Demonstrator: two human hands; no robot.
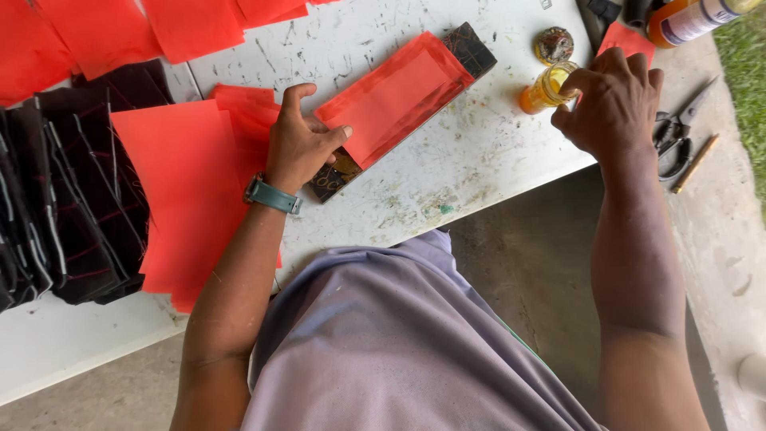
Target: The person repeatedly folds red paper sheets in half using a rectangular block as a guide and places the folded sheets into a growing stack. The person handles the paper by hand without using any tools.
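Note:
A long dark patterned block (471, 46) lies slantwise on the white table (471, 152), wrapped in a sheet of red paper (395, 96). My left hand (302, 142), with a grey-green watch on the wrist, presses flat on the near end of the block and paper. My right hand (613, 102) is closed at a small glass jar of yellow-orange liquid (544, 88) at the table's right edge. Whether it holds the jar or something dipped in it is hidden by the fingers.
A stack of red paper sheets (187, 191) lies left of my left hand, and beside it a pile of dark striped cloth (68, 199). More red sheets (120, 28) line the far edge. A jar lid (554, 44), an orange bottle (686, 20), scissors (674, 132) and a stick (696, 162) are at right.

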